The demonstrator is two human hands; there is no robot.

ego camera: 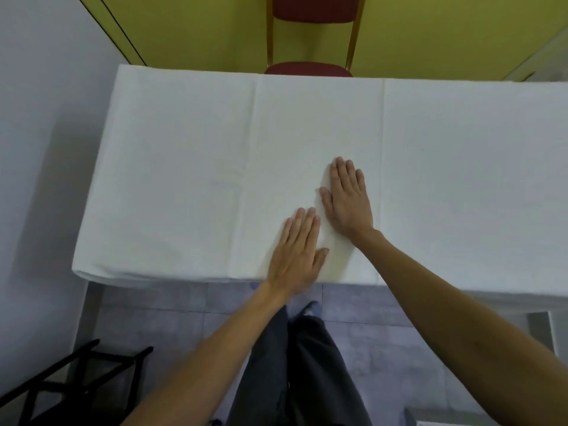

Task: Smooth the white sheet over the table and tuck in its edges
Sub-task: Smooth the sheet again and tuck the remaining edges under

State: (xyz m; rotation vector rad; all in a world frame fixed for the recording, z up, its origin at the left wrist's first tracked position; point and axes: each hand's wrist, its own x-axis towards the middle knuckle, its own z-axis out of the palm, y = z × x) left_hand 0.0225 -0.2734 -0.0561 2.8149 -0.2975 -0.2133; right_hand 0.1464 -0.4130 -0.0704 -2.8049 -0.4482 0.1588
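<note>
The white sheet [172, 167] covers the whole table top, with straight fold creases running front to back and side to side. It hangs over the near edge and the left end. My left hand [296, 250] lies flat, palm down, on the sheet close to the near edge, fingers together and pointing away from me. My right hand [349, 198] presses flat on the sheet a little farther in and to the right, its thumb beside the left fingertips. Neither hand grips the cloth.
A red chair [310, 69] with a gold frame stands against the table's far side, in front of a yellow wall. A black metal rack [70, 379] sits on the floor at lower left. My legs stand on grey tiles below the near edge.
</note>
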